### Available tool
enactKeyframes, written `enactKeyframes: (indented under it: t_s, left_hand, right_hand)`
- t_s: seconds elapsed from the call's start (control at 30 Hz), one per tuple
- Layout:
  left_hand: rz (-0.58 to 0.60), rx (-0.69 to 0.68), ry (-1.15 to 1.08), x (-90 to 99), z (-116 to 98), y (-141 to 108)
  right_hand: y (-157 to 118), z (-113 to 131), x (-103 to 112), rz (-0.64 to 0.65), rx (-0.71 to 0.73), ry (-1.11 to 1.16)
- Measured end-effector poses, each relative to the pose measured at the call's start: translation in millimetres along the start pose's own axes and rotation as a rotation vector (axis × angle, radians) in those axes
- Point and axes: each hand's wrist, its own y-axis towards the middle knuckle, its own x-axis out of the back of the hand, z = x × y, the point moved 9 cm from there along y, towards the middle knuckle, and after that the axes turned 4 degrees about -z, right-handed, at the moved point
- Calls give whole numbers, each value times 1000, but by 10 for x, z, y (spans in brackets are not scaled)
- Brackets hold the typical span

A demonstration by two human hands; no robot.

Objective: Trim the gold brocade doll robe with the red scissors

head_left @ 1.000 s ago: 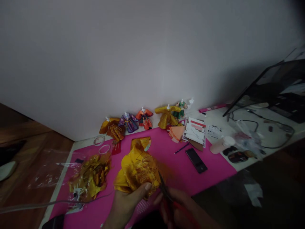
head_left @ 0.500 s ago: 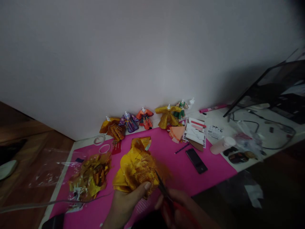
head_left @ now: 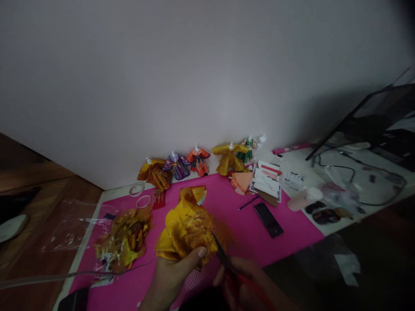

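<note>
Golden-yellow fabric (head_left: 188,226), gathered and frayed at its right side, is gripped in my left hand (head_left: 173,270), whose thumb presses on its lower edge. My right hand (head_left: 243,276) is closed round the red handles of a pair of scissors (head_left: 223,255). Their dark blades point up and left, with the tip at the frayed edge of the fabric. Whether the blades touch the cloth I cannot tell. Under both hands lies a bright pink mat (head_left: 259,248).
Fabric scraps (head_left: 129,233) and clear plastic lie at the left. Small dressed figures, including an orange one (head_left: 198,160), line the wall. A phone (head_left: 268,219), papers (head_left: 267,179), a bottle (head_left: 304,198) and a monitor (head_left: 366,108) are on the right.
The whole view has shifted slightly. My hands, the fabric and the scissors keep nearly the same positions relative to each other.
</note>
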Motion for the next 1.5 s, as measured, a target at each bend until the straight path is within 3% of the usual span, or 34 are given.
enactKeyframes:
  t_s: [0.1,0.33,0.5,0.67,0.83,1.07,1.5]
  left_hand:
    - [-14,5,-8,5,0,-4]
    - [29,-5,-4,-33,-41,-6]
    - [42,-12,-6,-32,-46,-4]
    - [46,-9,-28,-39,-40,-2]
    - [137,-55,-18,-77,-70,32]
    - [152,-70,5,-30,-12,39]
    - [149,-83,-34,-42,-71,36]
  right_hand:
    - [-4,27,26,-16,6,-51]
    - [-20,26,-8,107,5,-10]
    - [-46,108,-26,111,20,-76]
    - [-48,41,24,109,-35,-100]
    - [-36,-16,77,64,2,-123]
    - [-10,156,-63,112,95,-1]
    - [-19,315,-132,96,61,-83]
